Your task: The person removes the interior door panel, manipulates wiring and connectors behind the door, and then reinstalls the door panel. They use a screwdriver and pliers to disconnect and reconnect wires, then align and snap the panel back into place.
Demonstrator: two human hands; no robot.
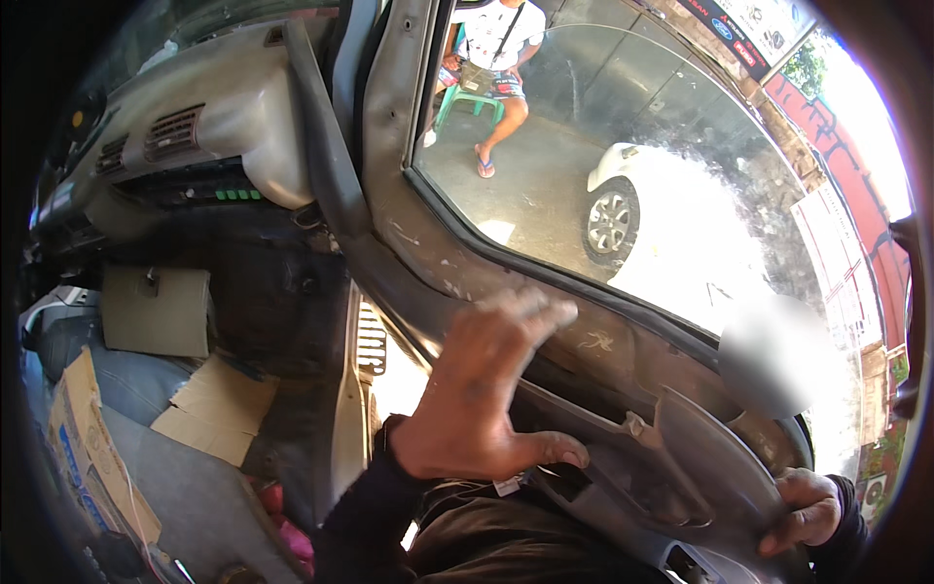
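A grey plastic door trim panel lies tilted against the lower part of a vehicle door, partly away from the metal. My right hand grips the panel's edge at the lower right, thumb on its face; the fingers behind it are hidden. Over the panel's other end hovers my left hand, empty, with its thumb apart from the stretched fingers. Its fingertips are slightly blurred and come near the bare metal below the window glass. A dark gap shows between panel and door.
At left is the dashboard with air vents. Below it are a beige lid, cardboard pieces and a grey seat. Outside the glass, a person sits on a green stool near a white car.
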